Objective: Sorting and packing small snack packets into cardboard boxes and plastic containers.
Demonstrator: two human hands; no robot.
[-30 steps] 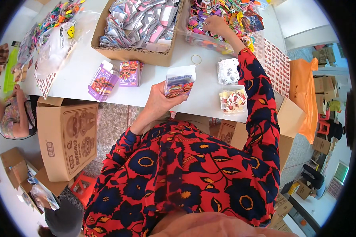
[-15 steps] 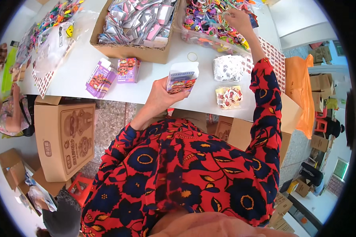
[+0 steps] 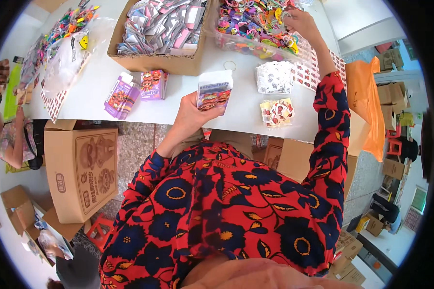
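My left hand [image 3: 190,114] is closed round a small purple printed box [image 3: 214,98] whose white top flap stands up. Something dark and flat shows inside its mouth. At the far right, my right hand [image 3: 304,26] reaches over the corner of a clear plastic bin [image 3: 255,47] full of colourful bands and trinkets [image 3: 248,21]. Its fingers are bent together among them; what they pinch is too small to make out. Two more purple boxes, one standing [image 3: 153,85] and one tilted with its flap open [image 3: 121,98], are left of my left hand.
A brown carton [image 3: 154,65] of flat silvery packets stands at the back. Stacks of white packets [image 3: 275,77] and sticker packets [image 3: 278,112] lie on the right, near sticker sheets [image 3: 306,72]. A thin ring [image 3: 230,65] lies behind the held box. Another person [image 3: 19,139] sits left.
My right hand has shifted right along the bin's edge, its fingers still among the trinkets. My left hand, with the box, has moved slightly left.
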